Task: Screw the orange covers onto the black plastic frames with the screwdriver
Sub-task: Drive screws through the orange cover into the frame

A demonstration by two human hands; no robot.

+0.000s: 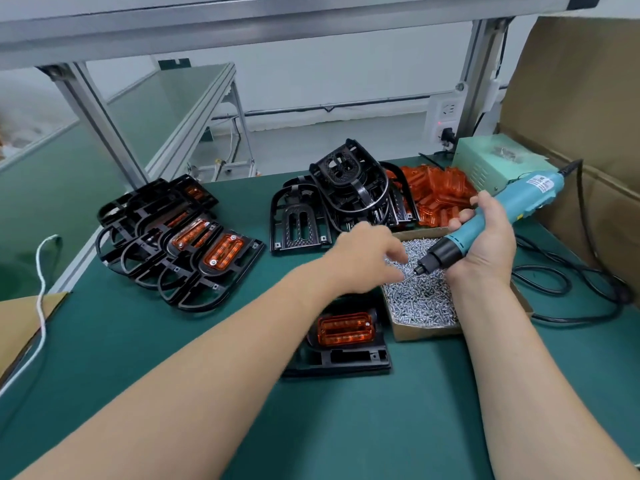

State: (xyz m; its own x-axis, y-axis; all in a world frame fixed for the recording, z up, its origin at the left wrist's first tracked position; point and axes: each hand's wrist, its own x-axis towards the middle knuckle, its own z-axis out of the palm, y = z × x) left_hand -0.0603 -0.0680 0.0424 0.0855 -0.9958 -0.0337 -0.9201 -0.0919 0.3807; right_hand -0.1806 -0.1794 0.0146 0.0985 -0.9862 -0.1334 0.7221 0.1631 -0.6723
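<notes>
Head camera looks down, close above the bench (381,427).

A right hand (485,240) grips a teal electric screwdriver (502,209), tip down over a cardboard box of screws (426,306), where the blurred left hand (367,258) spreads its fingers. Beside the box lies a black frame (346,358) bearing an orange cover (346,330); finished frames (180,244) are stacked at left.

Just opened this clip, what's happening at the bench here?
A person is assembling parts at a green bench. The right hand grips a blue screwdriver, tip down over a box of screws, while the left hand reaches into that box. A black frame with an orange cover on it lies in front. Finished frames sit on the left; bare frames and loose covers are piled behind.
</notes>
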